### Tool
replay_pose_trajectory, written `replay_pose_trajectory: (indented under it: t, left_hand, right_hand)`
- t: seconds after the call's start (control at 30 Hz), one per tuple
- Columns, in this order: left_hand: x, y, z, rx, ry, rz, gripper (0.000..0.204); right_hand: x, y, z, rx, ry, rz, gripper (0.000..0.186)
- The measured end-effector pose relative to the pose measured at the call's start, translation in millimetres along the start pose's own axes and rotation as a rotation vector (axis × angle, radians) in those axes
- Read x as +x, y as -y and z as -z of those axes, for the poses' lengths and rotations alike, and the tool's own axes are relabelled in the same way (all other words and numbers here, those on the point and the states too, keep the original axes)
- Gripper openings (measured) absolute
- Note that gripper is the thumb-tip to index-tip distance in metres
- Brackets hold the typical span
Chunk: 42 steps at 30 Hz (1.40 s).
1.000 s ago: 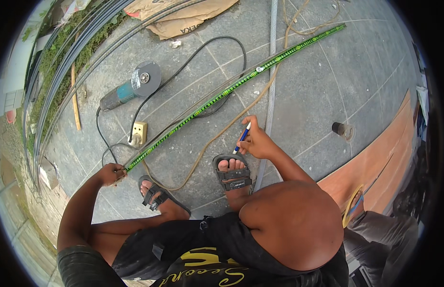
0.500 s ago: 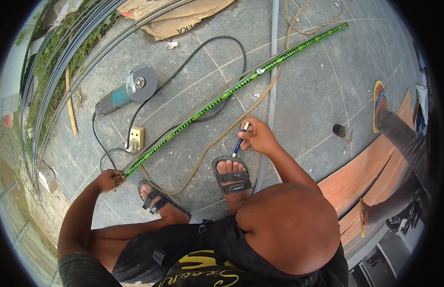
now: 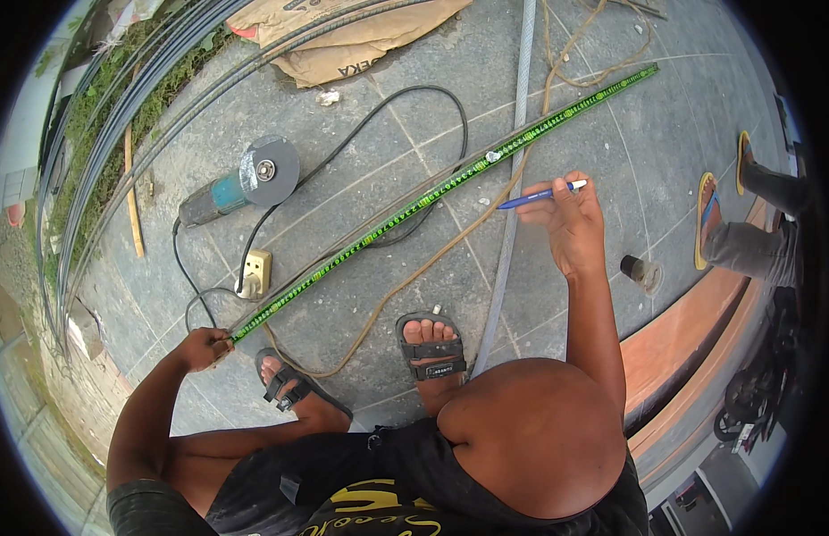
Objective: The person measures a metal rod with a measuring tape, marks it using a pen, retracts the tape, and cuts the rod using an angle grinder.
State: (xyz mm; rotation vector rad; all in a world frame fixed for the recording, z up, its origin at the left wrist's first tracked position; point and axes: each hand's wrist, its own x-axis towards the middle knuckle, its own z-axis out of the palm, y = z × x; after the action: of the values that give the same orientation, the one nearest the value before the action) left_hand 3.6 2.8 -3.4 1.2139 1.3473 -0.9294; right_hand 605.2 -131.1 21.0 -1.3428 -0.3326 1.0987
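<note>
The left hand (image 3: 206,349) pinches one end of the green tape (image 3: 423,201); the right hand (image 3: 571,223) grasps a blue pen (image 3: 528,200). Loosened left fingers could perhaps let the tape shift.

Soft daylt w/ edge distort'n

From where I stand, this looks like an open-air building-work spot, with an angle grinder (image 3: 225,193), a socket block (image 3: 257,266) and a stretched-out tape measure (image 3: 371,240) on gray floor tiles (image 3: 682,134), and long metal bars (image 3: 184,31) curving past green plants (image 3: 153,107).
</note>
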Motion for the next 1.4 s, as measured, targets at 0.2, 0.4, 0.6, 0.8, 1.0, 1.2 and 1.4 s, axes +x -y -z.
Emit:
replay_pose_trajectory:
  t: [0.2, 0.4, 0.6, 0.8, 1.0, 1.2, 1.4]
  left_hand:
    - [-1, 13, -14, 0.068, -0.129, -0.183, 0.021]
    - [0, 34, -23, 0.076, -0.234, -0.290, 0.017]
    - [-8, 23, -28, 0.010, -0.248, -0.293, 0.016]
    - [-5, 26, -25, 0.006, -0.219, -0.271, 0.015]
    - [-3, 24, -19, 0.010, -0.183, -0.248, 0.014]
    - [0, 26, -17, -0.012, -0.177, -0.237, 0.018]
    - [3, 28, -14, -0.010, -0.157, -0.234, 0.018]
  right_hand:
    - [9, -19, -25, -0.196, 0.015, 0.093, 0.062]
    - [36, -21, -14, -0.183, -0.113, 0.201, 0.062]
    - [62, -17, -1, -0.340, -0.046, 0.221, 0.017]
    - [85, -32, -16, -0.358, 0.067, 0.211, 0.014]
    - [90, -48, -12, -0.505, 0.110, 0.255, 0.015]
    - [91, -58, -13, -0.523, 0.111, 0.320, 0.014]
    - [90, -64, -13, -0.520, 0.107, 0.347, 0.014]
